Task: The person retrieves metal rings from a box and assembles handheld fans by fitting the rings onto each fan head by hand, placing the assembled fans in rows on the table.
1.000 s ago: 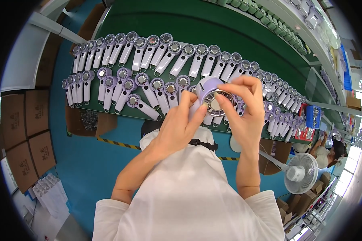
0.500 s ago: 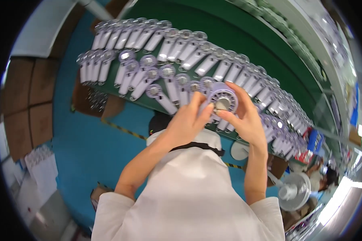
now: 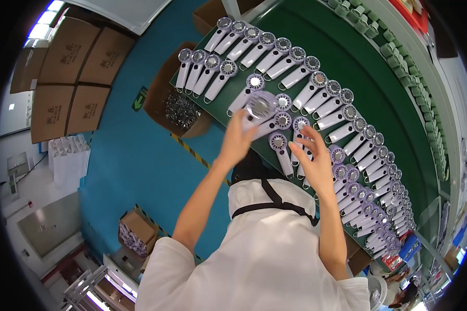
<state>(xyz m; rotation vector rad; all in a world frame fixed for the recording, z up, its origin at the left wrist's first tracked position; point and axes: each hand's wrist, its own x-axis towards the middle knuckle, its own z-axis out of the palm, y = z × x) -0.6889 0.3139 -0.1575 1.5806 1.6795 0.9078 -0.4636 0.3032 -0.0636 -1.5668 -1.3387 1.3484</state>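
Note:
My left hand point(image 3: 236, 141) grips a handheld fan point(image 3: 261, 105) by its handle, with the round head pointing away from me and smeared by motion. This fan hangs over others like it on the green bench. Beyond the left table edge, my right hand point(image 3: 317, 165) is held with fingers spread and nothing in it. Just beside those fingertips lies another lilac and white handheld fan point(image 3: 300, 124). Close by, a further handheld fan point(image 3: 280, 153) rests with its handle toward me. Each has a round slotted head with a shiny centre and a wire loop at the handle's end.
Rows of fans cover the green bench point(image 3: 399, 122). Pale green parts point(image 3: 397, 65) line its far edge. A carton point(image 3: 155, 96) of small metal pieces stands off the bench's left side. Brown boxes point(image 3: 96, 62) are stacked farther left, and a box point(image 3: 139, 228) of lilac parts sits below.
Both hands held one fan together before; now my left hand has carried it left alone. My right hand has let go and its fingers have spread. The view has turned leftward.

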